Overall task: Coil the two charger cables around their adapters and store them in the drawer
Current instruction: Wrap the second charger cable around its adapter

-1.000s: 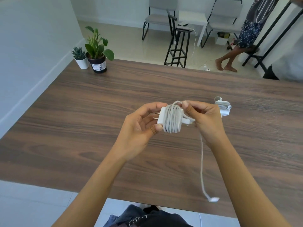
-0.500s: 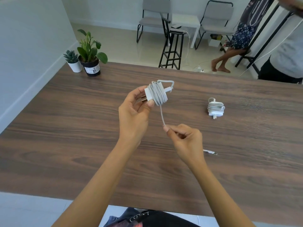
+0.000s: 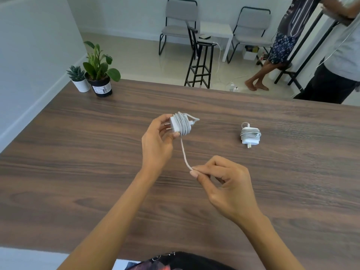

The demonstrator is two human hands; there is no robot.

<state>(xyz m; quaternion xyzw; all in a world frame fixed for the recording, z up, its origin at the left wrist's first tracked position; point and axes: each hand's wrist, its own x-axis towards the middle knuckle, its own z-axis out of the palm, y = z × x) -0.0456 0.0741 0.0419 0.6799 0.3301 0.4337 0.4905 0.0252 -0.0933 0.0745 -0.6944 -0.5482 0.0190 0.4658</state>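
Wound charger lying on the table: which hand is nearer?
Right. The right hand is in front of and left of the wound charger, pinching loose cable; the left hand is farther left.

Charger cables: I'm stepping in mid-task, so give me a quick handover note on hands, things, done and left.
Left hand holds the second adapter, its cable mostly coiled around it.
Right hand pinches the loose cable tail stretched down from the coil.
First charger lies coiled on the table, to the right, apart from both hands.
Done: one charger wrapped.
Left: wind and tuck this tail, then store both in the drawer, which is not in view.
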